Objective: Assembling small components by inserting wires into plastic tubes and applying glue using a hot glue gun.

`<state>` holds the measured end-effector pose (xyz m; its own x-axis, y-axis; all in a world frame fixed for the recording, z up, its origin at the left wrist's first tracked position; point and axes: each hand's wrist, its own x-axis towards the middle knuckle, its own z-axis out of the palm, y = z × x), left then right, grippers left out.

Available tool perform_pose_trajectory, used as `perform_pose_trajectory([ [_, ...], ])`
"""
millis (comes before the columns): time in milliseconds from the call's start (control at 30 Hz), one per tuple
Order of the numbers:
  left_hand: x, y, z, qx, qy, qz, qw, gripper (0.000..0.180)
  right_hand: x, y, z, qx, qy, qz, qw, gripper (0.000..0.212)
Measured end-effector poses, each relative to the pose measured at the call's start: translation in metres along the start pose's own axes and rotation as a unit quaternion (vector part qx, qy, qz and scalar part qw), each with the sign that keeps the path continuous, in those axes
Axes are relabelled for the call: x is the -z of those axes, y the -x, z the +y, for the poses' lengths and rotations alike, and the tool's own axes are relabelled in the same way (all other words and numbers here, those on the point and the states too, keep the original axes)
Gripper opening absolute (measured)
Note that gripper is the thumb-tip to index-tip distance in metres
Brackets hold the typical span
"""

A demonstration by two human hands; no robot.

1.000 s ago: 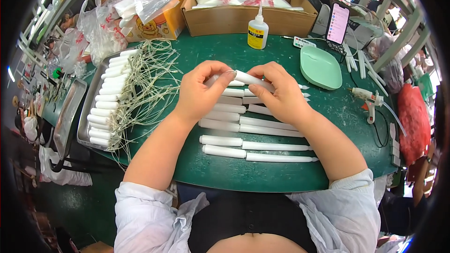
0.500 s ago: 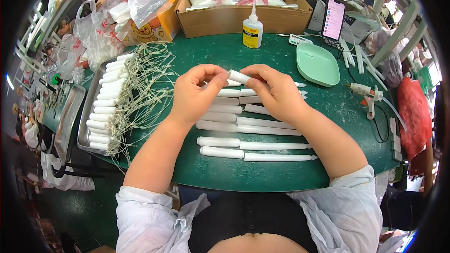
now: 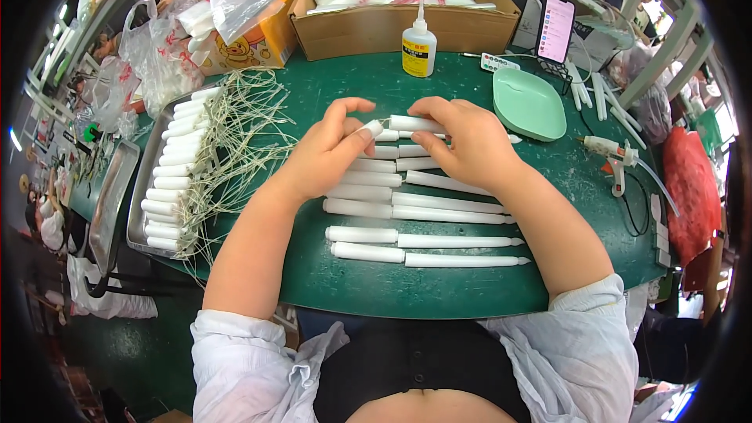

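My left hand [image 3: 325, 153] is closed, with thumb and fingers pinching a short white cylinder [image 3: 374, 128] whose end peeks out beyond the thumb. My right hand [image 3: 474, 141] grips a white tube [image 3: 407, 123], its open end turned toward the left hand's piece. A small gap with what looks like a thin wire lies between the two parts. Below both hands, several white taper candles [image 3: 462, 261] lie side by side on the green table [image 3: 313, 286], each made of a thicker base and a slim stem with a flame-shaped tip. Some are partly covered by my hands.
At left, a metal tray [image 3: 135, 223] holds several white cylinders [image 3: 174, 182] with tangled thin wires [image 3: 251, 117]. Beyond my hands stand a yellow-labelled glue bottle [image 3: 419, 53] and a cardboard box [image 3: 352, 35]. A green dish [image 3: 529, 106], phone [image 3: 556, 27] and glue gun [image 3: 615, 153] are at right.
The two white pieces, together between my fingertips before, are now slightly apart. My left hand has tilted its piece, and the right hand's tube lies more level.
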<state>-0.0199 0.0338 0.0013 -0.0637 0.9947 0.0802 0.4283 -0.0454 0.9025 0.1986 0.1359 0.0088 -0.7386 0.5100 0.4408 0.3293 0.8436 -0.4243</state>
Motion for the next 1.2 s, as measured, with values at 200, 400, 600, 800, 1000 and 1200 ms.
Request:
perform_pose_trajectory([
  [200,-0.003,0.002,0.000,-0.096,-0.162,0.058,0.980,0.021,-0.011,0.001,0.012,0.056,0.010,0.036,0.998,0.021],
  [400,0.002,-0.011,-0.009,-0.264,-0.341,0.131,0.893,0.020,-0.014,-0.001,0.010,0.024,0.017,0.045,0.999,0.021],
  [600,-0.003,-0.050,-0.051,-0.245,-0.314,0.158,0.904,0.019,-0.042,-0.020,0.048,-0.005,0.071,0.024,0.997,0.020],
  [800,-0.005,-0.054,-0.060,-0.091,-0.256,0.062,0.960,0.020,-0.045,-0.017,0.046,-0.048,0.043,-0.094,0.993,0.023],
  [1000,0.005,-0.036,-0.054,-0.060,-0.300,0.057,0.950,0.022,-0.042,-0.012,0.036,-0.018,0.088,-0.137,0.986,0.028],
  [1200,0.001,-0.031,-0.061,-0.042,-0.053,0.079,0.995,0.025,-0.043,-0.065,0.088,-0.172,-0.043,0.116,0.977,0.067],
])
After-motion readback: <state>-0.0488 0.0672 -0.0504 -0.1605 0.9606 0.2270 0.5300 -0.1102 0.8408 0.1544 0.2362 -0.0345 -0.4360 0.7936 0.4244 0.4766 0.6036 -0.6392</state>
